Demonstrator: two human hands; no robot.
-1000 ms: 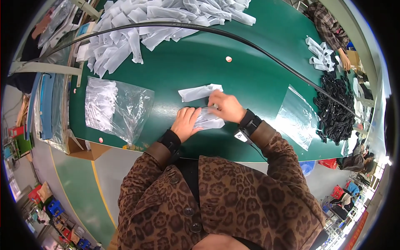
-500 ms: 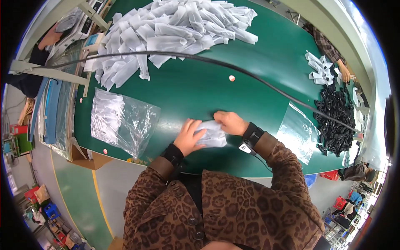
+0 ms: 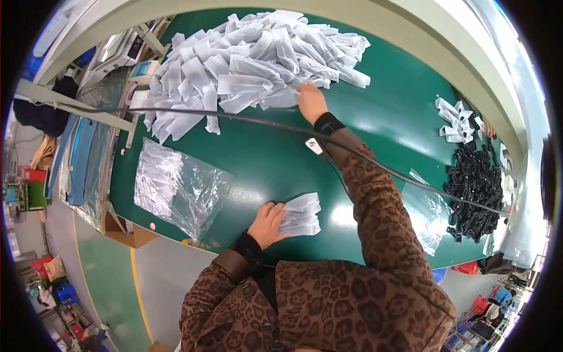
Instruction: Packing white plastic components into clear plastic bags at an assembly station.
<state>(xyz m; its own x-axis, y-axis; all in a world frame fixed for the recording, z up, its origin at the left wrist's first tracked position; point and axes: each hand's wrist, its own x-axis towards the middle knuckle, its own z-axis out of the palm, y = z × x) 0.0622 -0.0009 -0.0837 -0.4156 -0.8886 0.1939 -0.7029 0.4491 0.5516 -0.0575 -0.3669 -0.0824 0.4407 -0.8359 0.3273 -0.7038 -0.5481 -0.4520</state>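
On the table in front of me lies a small stack of frosted white plastic sleeves (image 3: 303,214). My left hand (image 3: 268,226) grips its left end, with the thumb along the near edge. My right arm stretches forward to the big heap of similar white sleeves (image 3: 258,53) at the back. There my right hand (image 3: 312,102) has its fingers closed at the right end of a sleeve (image 3: 280,98) on the heap's near edge; the fingertips are partly hidden.
A clear bag (image 3: 199,182) partly filled with white sleeves lies at left. A flat clear bag (image 3: 425,214) and a heap of black cords (image 3: 475,188) are at right. A black cable (image 3: 252,119) crosses above the green table (image 3: 387,123). A co-worker's hand (image 3: 481,128) shows far right.
My right hand has left the small stack and moved forward to the heap. My left hand stays on the stack, which appears lower in view as the whole view has shifted.
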